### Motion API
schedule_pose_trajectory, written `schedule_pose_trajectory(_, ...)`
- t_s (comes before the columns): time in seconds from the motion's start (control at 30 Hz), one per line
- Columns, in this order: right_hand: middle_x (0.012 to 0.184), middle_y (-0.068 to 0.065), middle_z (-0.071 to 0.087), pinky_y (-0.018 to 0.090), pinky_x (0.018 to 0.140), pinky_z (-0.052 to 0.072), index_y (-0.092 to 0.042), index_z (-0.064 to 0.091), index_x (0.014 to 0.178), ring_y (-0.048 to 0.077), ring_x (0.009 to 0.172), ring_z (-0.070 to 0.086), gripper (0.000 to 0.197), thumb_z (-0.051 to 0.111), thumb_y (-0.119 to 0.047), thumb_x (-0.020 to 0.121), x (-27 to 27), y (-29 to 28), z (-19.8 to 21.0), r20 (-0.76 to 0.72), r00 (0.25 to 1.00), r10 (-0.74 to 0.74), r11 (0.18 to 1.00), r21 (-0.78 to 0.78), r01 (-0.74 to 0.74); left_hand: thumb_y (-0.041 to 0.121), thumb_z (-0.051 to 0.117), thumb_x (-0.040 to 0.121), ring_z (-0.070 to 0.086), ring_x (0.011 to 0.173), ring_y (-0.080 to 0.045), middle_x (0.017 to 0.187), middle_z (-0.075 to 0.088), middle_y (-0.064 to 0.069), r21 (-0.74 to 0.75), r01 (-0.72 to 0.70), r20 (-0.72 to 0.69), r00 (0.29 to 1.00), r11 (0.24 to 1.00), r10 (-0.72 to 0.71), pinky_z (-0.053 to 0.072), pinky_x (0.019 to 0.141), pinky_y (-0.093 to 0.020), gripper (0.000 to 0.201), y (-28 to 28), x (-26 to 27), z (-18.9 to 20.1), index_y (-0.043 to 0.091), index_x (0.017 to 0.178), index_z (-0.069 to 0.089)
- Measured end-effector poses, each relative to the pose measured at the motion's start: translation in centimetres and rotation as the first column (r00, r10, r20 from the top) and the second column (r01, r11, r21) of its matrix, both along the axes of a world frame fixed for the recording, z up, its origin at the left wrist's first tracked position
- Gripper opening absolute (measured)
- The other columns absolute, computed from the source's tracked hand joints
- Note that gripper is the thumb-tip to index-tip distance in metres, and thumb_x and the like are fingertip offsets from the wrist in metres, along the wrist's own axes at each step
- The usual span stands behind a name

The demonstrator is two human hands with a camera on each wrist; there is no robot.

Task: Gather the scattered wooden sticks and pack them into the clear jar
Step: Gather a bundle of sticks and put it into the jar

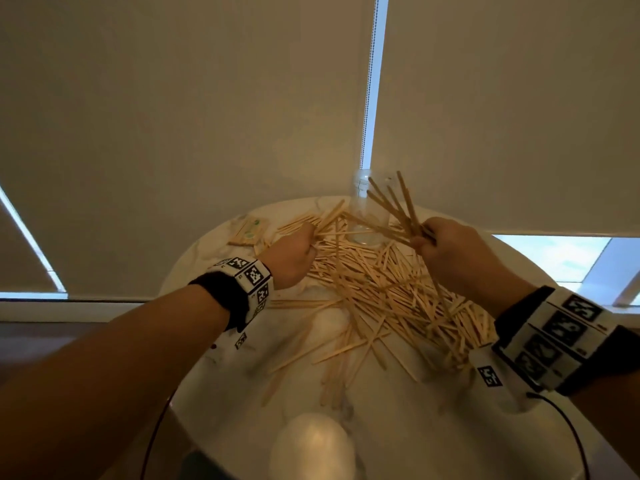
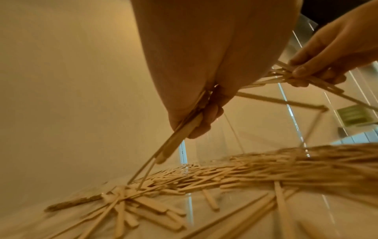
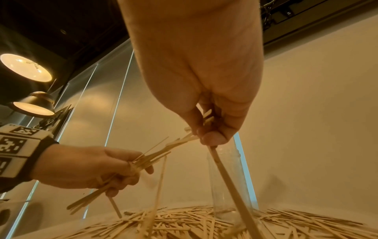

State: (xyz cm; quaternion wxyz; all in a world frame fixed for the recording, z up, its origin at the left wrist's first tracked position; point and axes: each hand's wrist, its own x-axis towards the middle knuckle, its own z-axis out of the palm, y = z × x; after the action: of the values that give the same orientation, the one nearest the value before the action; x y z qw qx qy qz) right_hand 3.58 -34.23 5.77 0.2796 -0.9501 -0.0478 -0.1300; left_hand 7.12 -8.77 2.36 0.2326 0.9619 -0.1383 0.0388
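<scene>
A round white marble-look table point(image 1: 398, 427) carries a wide heap of flat pale wooden sticks point(image 1: 388, 289), with the tall clear glass jar point(image 1: 363, 216) standing upright at its far edge, apparently empty. The right hand point(image 1: 450, 251), fingers curled, clutches a splayed fan of sticks point(image 1: 394, 206) just beside the jar's mouth; the left hand point(image 1: 294, 258) pinches a smaller bunch point(image 2: 180, 131) low over the heap. The fan looks too spread to enter cleanly: squaring the ends together below the grip, then lowering them upright, should serve best.
</scene>
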Motion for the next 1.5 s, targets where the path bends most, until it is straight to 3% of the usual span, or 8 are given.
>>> schedule_pose_trajectory(0.2,0.083,-0.002,0.062,0.027,0.056,0.041,-0.018,0.06,0.103,0.015,0.072,0.06,0.019,0.048,-0.032,0.102,0.0,1.3,0.3,0.021,1.0,0.0,0.995,0.096,-0.002,0.033,0.032,0.104,0.05,0.077,-0.013,0.103,0.057,-0.005,-0.35,-0.076,-0.119,0.992,0.934,0.036,0.039,0.066,-0.031,0.028,-2.3,0.0,1.2,0.016,0.125,0.039)
schedule_pose_trajectory(0.33,0.085,-0.002,0.064,0.03,0.062,0.05,-0.018,0.06,0.102,0.016,0.076,0.064,0.02,0.049,-0.034,0.102,0.3,2.4,0.4,0.017,0.999,0.04,0.988,0.149,-0.042,0.073,0.03,0.093,0.057,0.094,-0.019,0.113,0.058,-0.005,-0.539,-0.14,-0.143,0.987,0.83,0.074,0.046,0.09,-0.042,0.069,-3.2,0.8,0.9,0.017,0.128,0.047)
schedule_pose_trajectory(0.5,0.082,0.001,0.067,0.04,0.072,0.059,-0.02,0.062,0.091,0.018,0.075,0.066,0.018,0.051,-0.03,0.101,0.4,4.8,0.2,-0.029,0.983,0.181,0.971,0.166,-0.174,0.092,0.039,0.07,0.057,0.079,-0.014,0.106,0.066,-0.005,-0.635,-0.109,-0.092,0.994,0.765,0.066,0.051,0.079,-0.039,0.085,-4.9,0.8,1.1,0.021,0.115,0.049)
schedule_pose_trajectory(0.7,0.075,0.005,0.07,0.035,0.064,0.061,-0.012,0.063,0.092,0.018,0.065,0.069,0.018,0.046,-0.013,0.098,1.0,6.8,0.3,0.012,0.968,0.252,0.952,0.179,-0.25,0.059,0.062,0.089,0.066,0.063,-0.023,0.081,0.068,-0.006,-0.82,-0.067,-0.105,0.994,0.568,-0.034,0.058,0.061,-0.039,0.055,-6.6,1.2,1.1,0.012,0.115,0.053)
schedule_pose_trajectory(0.83,0.07,0.005,0.072,0.033,0.064,0.062,-0.012,0.069,0.09,0.016,0.061,0.071,0.018,0.053,-0.013,0.097,1.4,7.0,0.1,0.005,0.965,0.262,0.946,0.195,-0.258,0.058,0.051,0.093,0.066,0.071,-0.028,0.089,0.069,-0.011,-0.794,-0.038,-0.052,0.999,0.606,-0.005,0.058,0.071,-0.053,0.044,-6.1,1.8,0.5,0.016,0.105,0.058)
schedule_pose_trajectory(0.97,0.074,0.001,0.071,0.037,0.068,0.061,-0.016,0.071,0.096,0.017,0.065,0.069,0.015,0.064,-0.028,0.094,1.5,7.1,-0.9,0.008,0.955,0.296,0.951,0.089,-0.295,0.042,0.041,0.102,0.063,0.074,-0.022,0.09,0.067,-0.006,-0.815,-0.084,-0.052,0.996,0.573,0.073,0.053,0.067,-0.042,0.028,-5.7,2.3,-0.3,0.02,0.104,0.058)
schedule_pose_trajectory(1.2,0.119,0.003,0.064,0.038,0.088,0.052,-0.018,0.055,0.128,0.02,0.1,0.063,0.043,0.066,-0.038,0.091,1.5,7.3,-2.6,-0.192,0.917,0.35,0.93,-0.044,-0.365,0.029,0.037,0.108,0.047,0.056,-0.013,0.062,0.051,0.004,-0.971,-0.139,-0.132,0.99,0.193,0.046,0.039,0.051,-0.027,0.022,-6.1,2.5,1.2,0.015,0.098,0.05)
schedule_pose_trajectory(1.5,0.082,-0.002,0.072,0.038,0.079,0.057,-0.019,0.069,0.091,0.015,0.079,0.068,0.015,0.06,-0.03,0.096,1.3,7.0,-2.5,-0.231,0.9,0.368,0.927,0.019,-0.374,0.02,0.035,0.109,0.043,0.054,-0.013,0.067,0.044,0.0,-0.993,-0.113,-0.112,0.993,-0.018,-0.038,0.046,0.052,-0.028,0.011,-4.9,1.9,2.1,0.011,0.109,0.042)
